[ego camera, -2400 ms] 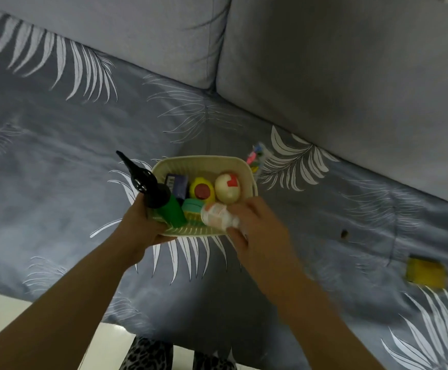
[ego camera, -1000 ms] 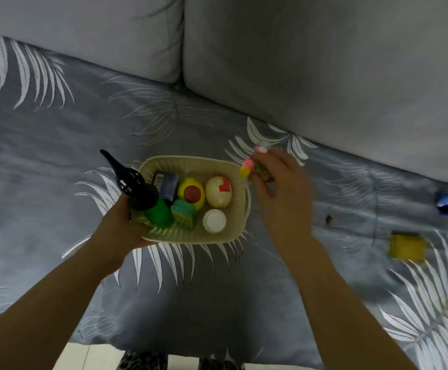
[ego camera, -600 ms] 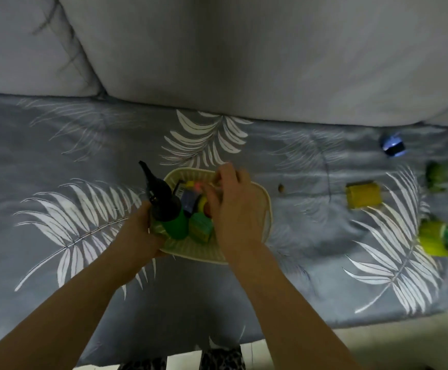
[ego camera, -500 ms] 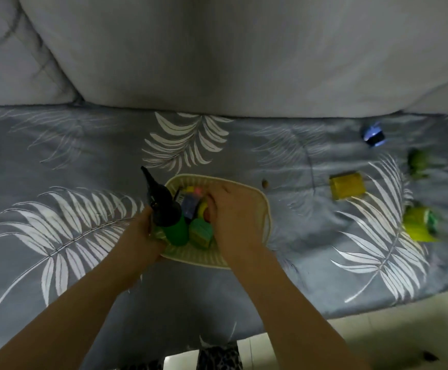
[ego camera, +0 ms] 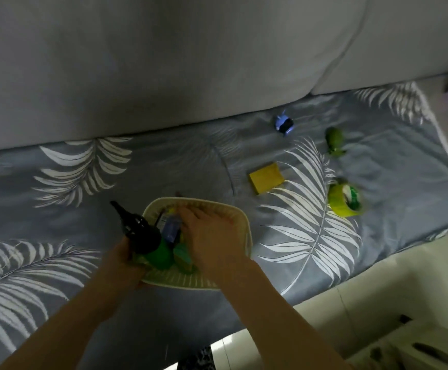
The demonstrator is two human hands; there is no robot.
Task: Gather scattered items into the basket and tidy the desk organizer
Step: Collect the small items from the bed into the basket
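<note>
Head view: right hand [ego camera: 212,236], a second ago pinching a small toy beside the basket [ego camera: 240,222], now lies fingers-spread inside it, left hand [ego camera: 122,259] gripping its rim; four items left on the sofa.

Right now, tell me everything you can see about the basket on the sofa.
The basket is a cream, ribbed, rounded-rectangle tub that looks like plastic, sitting on the leaf-print cover. The left hand grips its near-left rim; the right hand reaches inside with loose fingers. It holds a green bottle with a black nozzle, a blue box and other partly hidden items.
</note>
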